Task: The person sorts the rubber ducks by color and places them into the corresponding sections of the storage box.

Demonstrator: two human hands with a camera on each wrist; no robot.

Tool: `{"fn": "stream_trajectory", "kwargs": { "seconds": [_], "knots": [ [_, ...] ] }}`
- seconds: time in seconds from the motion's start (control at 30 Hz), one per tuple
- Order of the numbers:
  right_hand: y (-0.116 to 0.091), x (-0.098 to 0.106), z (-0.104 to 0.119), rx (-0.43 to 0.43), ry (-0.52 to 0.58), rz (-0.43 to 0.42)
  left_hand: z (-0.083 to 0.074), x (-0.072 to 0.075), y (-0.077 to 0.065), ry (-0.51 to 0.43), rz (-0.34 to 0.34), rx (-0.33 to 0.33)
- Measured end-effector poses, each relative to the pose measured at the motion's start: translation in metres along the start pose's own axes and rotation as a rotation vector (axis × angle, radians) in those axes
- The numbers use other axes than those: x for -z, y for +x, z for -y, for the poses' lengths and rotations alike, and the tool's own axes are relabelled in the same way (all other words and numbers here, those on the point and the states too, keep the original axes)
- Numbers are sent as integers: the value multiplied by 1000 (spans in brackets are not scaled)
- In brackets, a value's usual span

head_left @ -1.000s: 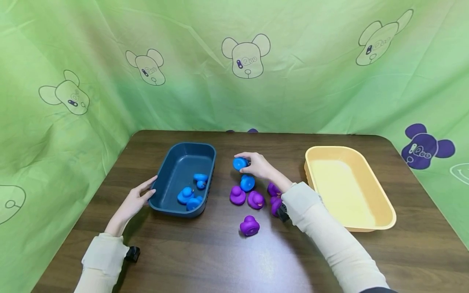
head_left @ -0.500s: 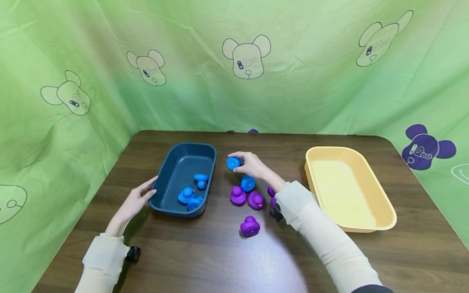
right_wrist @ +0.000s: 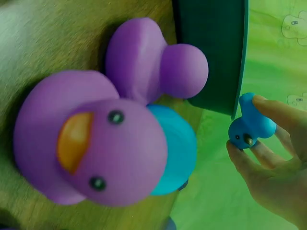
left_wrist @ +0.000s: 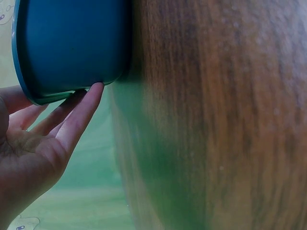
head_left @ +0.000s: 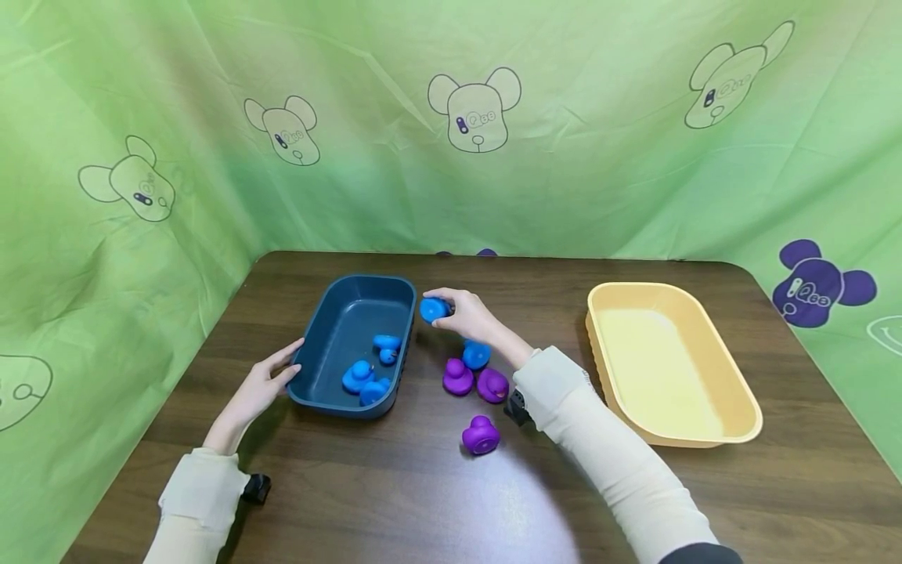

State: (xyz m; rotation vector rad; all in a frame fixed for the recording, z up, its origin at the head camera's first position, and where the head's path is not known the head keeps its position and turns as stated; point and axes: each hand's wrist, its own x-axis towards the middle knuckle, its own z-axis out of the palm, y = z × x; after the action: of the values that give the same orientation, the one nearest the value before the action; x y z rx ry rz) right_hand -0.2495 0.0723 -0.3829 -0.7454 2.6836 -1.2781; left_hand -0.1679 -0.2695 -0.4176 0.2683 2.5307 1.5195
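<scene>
Pinched between my right thumb and fingers is a blue rubber duck (head_left: 433,310), lifted beside the right wall of the dark blue bin (head_left: 352,285). The right wrist view shows this right hand (right_wrist: 273,163) with the duck's head and beak turned downward. My left hand (head_left: 257,389) touches the bin's left side; in the left wrist view its straight fingers (left_wrist: 86,112) rest against the outer wall. Inside the bin lie several blue ducks (head_left: 358,374). Another blue duck (head_left: 476,355) is on the table under the right wrist, beside purple ducks (head_left: 457,377).
A pale yellow bin (head_left: 662,368) stands at the table's right side. One purple duck (head_left: 481,435) lies nearer the front, apart from the others. Behind the wooden table (head_left: 338,501) hangs a green curtain (head_left: 380,172) with bear-head drawings.
My right hand has moved left with the blue duck, closer to the dark blue bin. The purple ducks at the right are now covered by that arm. The left hand has stayed put.
</scene>
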Motion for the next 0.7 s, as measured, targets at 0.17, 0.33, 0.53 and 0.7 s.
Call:
{"fn": "stream_trajectory", "kwargs": {
  "seconds": [0.17, 0.33, 0.53, 0.7],
  "knots": [
    [4, -4, 4, 5, -1, -18, -2, 1, -1, -3, 0, -2],
    [6, -8, 8, -4, 23, -14, -5, 0, -1, -11, -2, -1],
    [10, -13, 10, 14, 25, -22, -4, 0, -2, -5, -16, -3],
    [13, -15, 13, 23, 8, -21, -2, 0, -1, 30, -25, -14]
  ]
}}
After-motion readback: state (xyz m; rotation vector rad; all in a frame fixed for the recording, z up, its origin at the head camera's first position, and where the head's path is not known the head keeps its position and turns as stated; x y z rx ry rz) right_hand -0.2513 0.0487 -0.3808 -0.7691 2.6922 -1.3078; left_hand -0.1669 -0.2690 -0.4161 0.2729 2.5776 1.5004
